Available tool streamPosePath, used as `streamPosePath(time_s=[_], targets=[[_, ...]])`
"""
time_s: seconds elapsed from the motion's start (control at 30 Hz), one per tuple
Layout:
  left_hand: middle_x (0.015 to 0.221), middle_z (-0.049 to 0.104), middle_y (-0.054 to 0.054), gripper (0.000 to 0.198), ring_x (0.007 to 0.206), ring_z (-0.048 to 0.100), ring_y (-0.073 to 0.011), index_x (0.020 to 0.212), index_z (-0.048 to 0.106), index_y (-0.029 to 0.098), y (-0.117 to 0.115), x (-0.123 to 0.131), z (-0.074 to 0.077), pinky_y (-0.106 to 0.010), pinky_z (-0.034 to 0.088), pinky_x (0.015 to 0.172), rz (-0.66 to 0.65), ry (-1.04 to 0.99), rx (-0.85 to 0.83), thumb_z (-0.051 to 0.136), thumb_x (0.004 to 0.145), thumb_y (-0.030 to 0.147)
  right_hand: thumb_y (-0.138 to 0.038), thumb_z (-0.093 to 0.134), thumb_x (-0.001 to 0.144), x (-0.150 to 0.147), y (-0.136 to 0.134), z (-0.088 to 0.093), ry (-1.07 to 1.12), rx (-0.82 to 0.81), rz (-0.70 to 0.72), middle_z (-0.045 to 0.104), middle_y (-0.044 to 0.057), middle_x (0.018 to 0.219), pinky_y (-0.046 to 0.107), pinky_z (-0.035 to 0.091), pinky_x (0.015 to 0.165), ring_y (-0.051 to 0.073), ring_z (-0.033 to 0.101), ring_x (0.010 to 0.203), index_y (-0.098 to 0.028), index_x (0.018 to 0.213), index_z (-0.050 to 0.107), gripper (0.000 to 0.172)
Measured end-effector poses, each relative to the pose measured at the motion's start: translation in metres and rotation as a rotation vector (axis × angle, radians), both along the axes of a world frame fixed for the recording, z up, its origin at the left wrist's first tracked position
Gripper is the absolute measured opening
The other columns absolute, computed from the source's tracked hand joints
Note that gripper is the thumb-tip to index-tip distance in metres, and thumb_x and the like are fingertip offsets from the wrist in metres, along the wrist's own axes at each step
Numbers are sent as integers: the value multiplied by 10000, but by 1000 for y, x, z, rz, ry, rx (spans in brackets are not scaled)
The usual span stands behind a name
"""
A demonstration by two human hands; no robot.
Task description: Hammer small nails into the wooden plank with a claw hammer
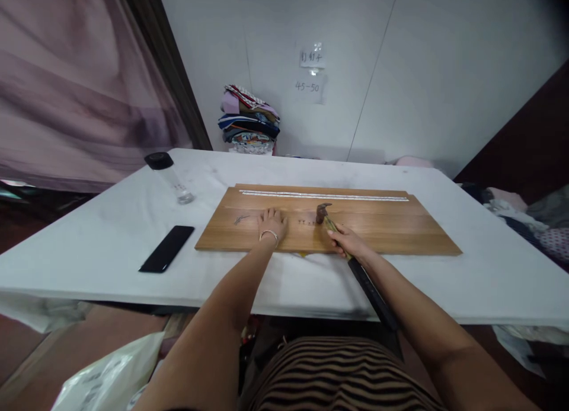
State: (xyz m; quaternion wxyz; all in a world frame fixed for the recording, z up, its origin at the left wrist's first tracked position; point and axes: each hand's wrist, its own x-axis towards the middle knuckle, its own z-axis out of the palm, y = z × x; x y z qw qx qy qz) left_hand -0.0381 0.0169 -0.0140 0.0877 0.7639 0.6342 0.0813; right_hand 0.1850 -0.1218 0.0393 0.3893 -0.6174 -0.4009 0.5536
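Observation:
A wooden board point(377, 227) lies across the white-covered table. My right hand point(349, 242) is wrapped round a claw hammer point(367, 286), gripping it close to the head, with its dark handle slanting back towards me. The hammer's head is over the board, beside a short row of nails point(306, 222) standing in the wood. To the left of that row, my left hand point(272, 222) lies flat on the board with its fingers spread. Several loose nails point(240, 219) lie left of that hand.
Two white strips point(324, 196) run along the board's far side. A black phone point(166, 249) and a clear bottle with a black lid point(171, 177) are on the table point(111, 233) at left. Folded clothes point(249, 120) are stacked by the wall. A plastic bag point(111, 375) is below.

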Motion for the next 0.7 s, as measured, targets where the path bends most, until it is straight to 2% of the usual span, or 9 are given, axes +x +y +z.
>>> streamPosePath(time_s=[0.5,0.7], targets=[[1649,466,-146,542,1548,352,-320,1429,619,183,-2,0,5,-551,259,1265,-5,-1,-4,352,1012,404,-535,751,767,6,-4,-1,21,10,-14,487,-122,596,178,256,378,51,381,380,-259,1099,560,472],[1653,460,-144,527,1546,356,-316,1427,617,191,-2,0,5,-543,266,1263,-4,11,-1,367,1014,402,-561,792,707,20,0,-5,68,69,-74,490,-120,589,185,261,369,54,367,377,-257,1003,516,507]])
